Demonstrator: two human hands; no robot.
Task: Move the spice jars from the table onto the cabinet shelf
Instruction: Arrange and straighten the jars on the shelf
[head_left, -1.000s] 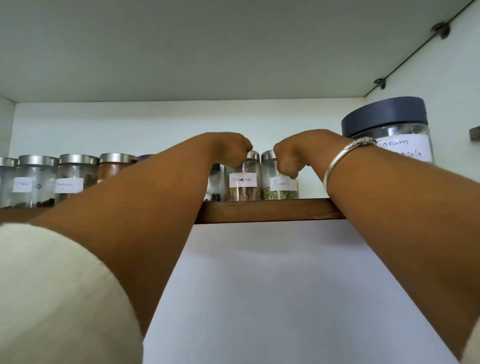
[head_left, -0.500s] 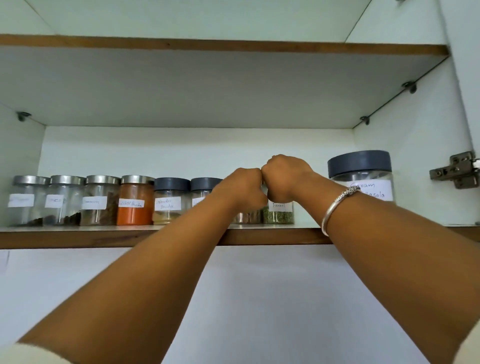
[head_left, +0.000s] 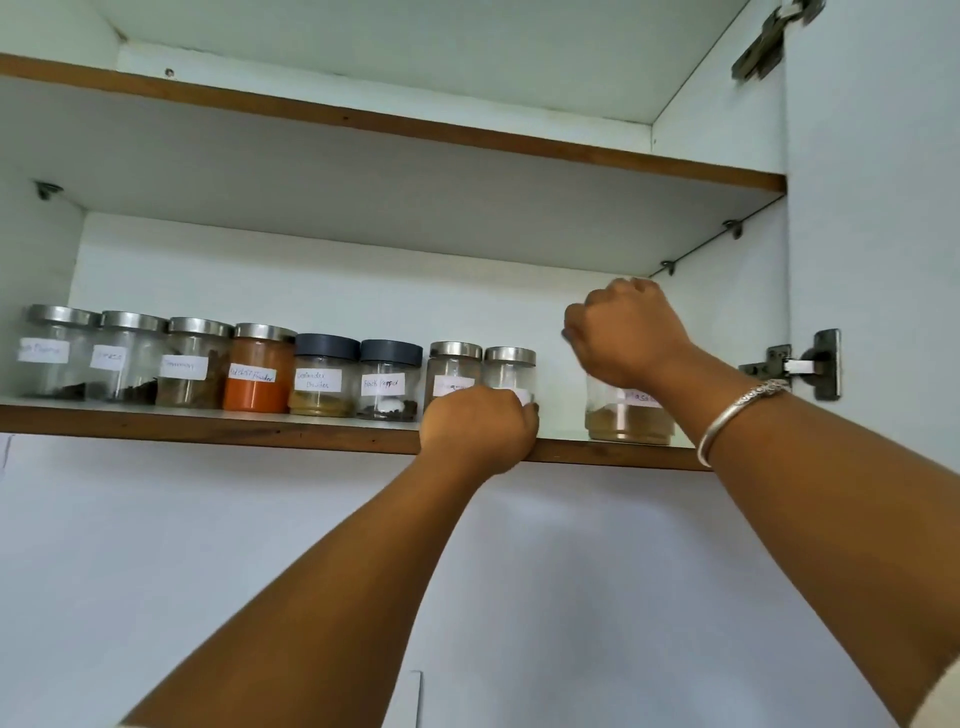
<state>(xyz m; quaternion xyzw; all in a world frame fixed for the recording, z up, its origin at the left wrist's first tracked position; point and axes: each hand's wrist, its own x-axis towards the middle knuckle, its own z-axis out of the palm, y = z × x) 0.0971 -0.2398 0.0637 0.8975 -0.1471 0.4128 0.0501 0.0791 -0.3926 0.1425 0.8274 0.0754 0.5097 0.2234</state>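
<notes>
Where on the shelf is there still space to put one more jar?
One bare patch of shelf lies between the steel-lidded jar that the left hand grips and the big jar under the right hand. Leftwards it is crowded: the other jars stand shoulder to shoulder up to the cabinet's left wall.

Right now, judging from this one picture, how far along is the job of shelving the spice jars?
Done: eight small labelled glass jars stand in a row on the brown-edged cabinet shelf. In hand: the left hand grips the last silver-lidded jar of that row; the right hand grips the top of the large clear jar of brown powder. Left: unclear, the table is out of view.
</notes>
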